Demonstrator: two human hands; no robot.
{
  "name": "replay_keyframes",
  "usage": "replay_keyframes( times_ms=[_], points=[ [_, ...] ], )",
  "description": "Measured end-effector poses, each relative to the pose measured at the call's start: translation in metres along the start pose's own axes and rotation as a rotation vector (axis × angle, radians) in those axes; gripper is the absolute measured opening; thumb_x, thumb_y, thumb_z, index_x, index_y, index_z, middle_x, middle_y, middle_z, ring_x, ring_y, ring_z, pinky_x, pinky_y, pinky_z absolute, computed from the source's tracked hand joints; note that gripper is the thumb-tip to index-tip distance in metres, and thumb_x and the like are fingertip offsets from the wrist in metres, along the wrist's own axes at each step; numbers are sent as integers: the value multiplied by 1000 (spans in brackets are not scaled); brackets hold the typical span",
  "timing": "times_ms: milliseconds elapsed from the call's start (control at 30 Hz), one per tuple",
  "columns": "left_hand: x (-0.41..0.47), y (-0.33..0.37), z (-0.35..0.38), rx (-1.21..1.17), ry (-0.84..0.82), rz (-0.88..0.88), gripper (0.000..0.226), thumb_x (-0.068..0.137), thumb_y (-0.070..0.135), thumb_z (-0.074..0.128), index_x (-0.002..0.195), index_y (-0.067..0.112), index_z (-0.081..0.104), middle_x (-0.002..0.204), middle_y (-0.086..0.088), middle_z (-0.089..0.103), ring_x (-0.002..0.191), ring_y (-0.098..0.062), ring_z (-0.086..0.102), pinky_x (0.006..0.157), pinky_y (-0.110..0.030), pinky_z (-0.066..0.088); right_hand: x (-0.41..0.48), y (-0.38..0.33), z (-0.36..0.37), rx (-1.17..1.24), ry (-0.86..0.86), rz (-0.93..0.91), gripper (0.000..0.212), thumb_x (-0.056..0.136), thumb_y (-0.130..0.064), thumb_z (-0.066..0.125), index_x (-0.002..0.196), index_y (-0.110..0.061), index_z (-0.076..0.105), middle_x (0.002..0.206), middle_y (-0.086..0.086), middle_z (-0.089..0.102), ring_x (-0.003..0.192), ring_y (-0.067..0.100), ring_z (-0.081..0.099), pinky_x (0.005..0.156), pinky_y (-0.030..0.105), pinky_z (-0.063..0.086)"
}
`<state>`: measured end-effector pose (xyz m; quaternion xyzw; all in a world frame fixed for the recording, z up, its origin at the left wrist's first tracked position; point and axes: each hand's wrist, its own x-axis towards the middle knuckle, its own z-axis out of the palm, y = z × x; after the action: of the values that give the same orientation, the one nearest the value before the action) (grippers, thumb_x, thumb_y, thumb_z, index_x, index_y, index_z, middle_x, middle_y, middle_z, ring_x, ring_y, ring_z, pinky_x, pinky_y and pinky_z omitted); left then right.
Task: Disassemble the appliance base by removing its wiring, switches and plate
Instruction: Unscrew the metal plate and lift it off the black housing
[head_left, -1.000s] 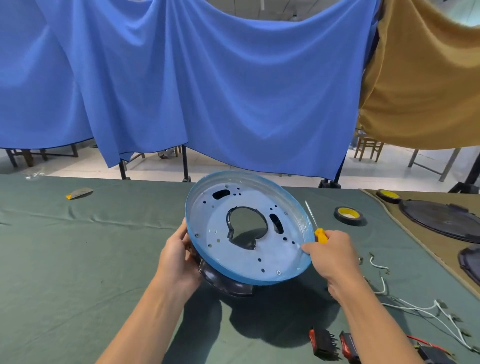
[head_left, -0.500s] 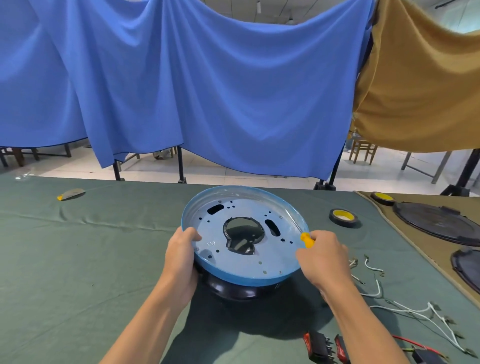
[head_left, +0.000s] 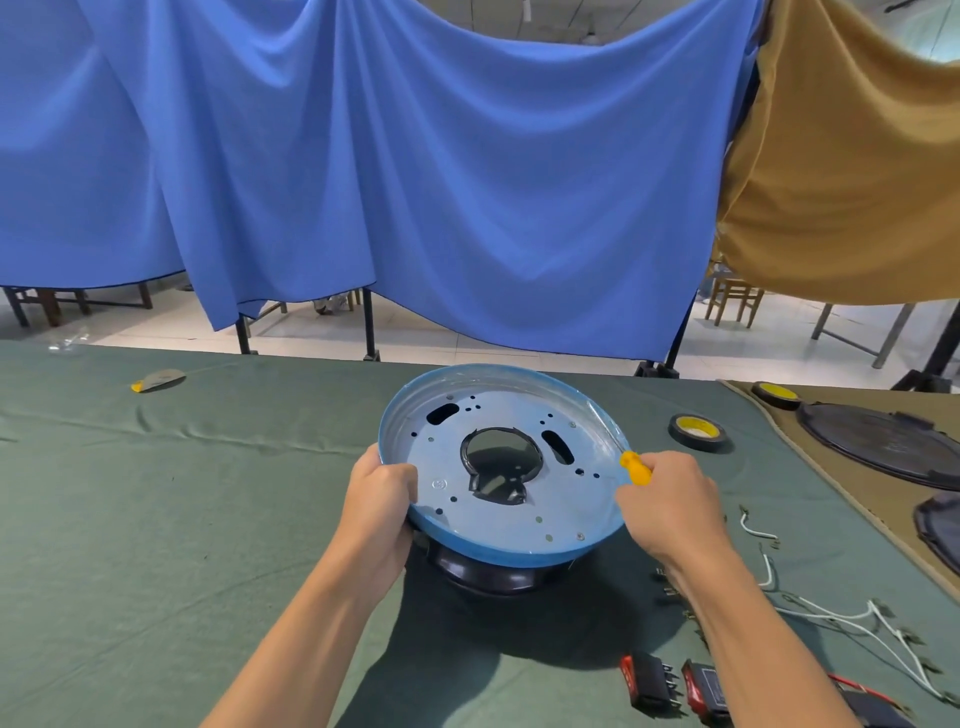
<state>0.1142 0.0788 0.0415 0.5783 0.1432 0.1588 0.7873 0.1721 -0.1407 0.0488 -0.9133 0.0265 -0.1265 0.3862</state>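
The blue plate (head_left: 498, 525) sits on the black base (head_left: 488, 577), mid-table (head_left: 156, 519). My left hand (head_left: 382, 499) grips its left rim. My right hand (head_left: 670, 506) clasps the yellow-handled screwdriver (head_left: 636, 468) at its right rim. Switches (head_left: 652, 680) and white wires (head_left: 852, 621) lie at the near right.

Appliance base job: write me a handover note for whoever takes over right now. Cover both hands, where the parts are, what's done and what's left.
Left hand: grips the left rim of the blue plate.
Right hand: holds the yellow-handled screwdriver at the plate's right rim.
Parts: the plate sits on top of the black base. Two switches and the white wires lie loose on the green cloth to the right.
Done: wiring and switches look to be out.
Left: the plate is not yet off the base. Whether any screws remain cannot be told.
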Motion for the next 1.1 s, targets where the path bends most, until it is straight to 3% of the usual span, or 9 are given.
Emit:
replay_keyframes(
  times_ms=[167,333,433,500,633,733,967,1033,1100],
  points=[
    [3,9,-7,72,23,-14,29,76,-6,44,98,-1,62,90,-17,70,78,-31,61,70,-40,45,4,0,-6,30,14,-18,39,77,10,47,49,-14,35,43,-2,32,48,19,26,43,26,18],
    [6,13,-18,165,45,-14,25,81,-1,48,94,6,69,78,-9,70,65,-26,61,62,-34,46,9,-1,-7,15,-58,-60,32,83,5,54,55,-9,48,49,2,43,49,20,35,44,26,25],
    [11,12,-20,251,85,-21,20,82,-2,49,87,3,68,69,-9,69,56,-21,59,52,-26,45,17,-7,-5,-18,-105,-52,33,80,8,46,55,-11,37,52,4,36,52,20,28,48,29,21],
    [18,9,-26,350,123,-16,20,82,-3,48,85,-3,68,70,-11,66,59,-23,55,57,-29,43,24,-13,-6,-67,-139,-57,33,81,9,43,58,-12,31,55,5,30,55,20,23,50,30,18],
    [24,7,-35,614,223,26,15,75,-4,44,75,-10,58,67,-10,50,65,-22,39,60,-32,31,36,-24,-5,-135,-216,-55,34,83,7,44,60,-14,32,57,4,32,55,20,27,50,29,21],
    [17,14,-30,792,267,81,15,64,-3,34,58,10,29,62,-6,34,62,-23,25,53,-29,17,39,-24,-1,-155,-240,-35,34,84,6,49,59,-14,34,59,5,34,59,22,30,53,32,25],
    [9,17,-19,979,304,81,23,79,-1,38,65,11,25,72,-6,36,59,-21,26,47,-31,21,27,-12,-14,-165,-115,-107,52,82,-32,74,51,-14,36,47,-1,29,52,19,27,51,29,25],
    [9,20,-20,1011,283,70,22,81,1,39,66,11,26,73,-7,36,58,-20,28,47,-31,22,25,-7,-18,-168,-137,-111,44,82,-26,73,52,-9,45,50,2,34,54,20,30,52,31,28],
    [9,21,-20,1049,257,69,20,84,7,41,68,10,28,76,-8,40,59,-21,31,49,-31,24,26,-6,-18,-187,-139,-139,42,79,-11,69,51,-10,38,55,6,30,58,21,26,54,32,23]
  ],
)
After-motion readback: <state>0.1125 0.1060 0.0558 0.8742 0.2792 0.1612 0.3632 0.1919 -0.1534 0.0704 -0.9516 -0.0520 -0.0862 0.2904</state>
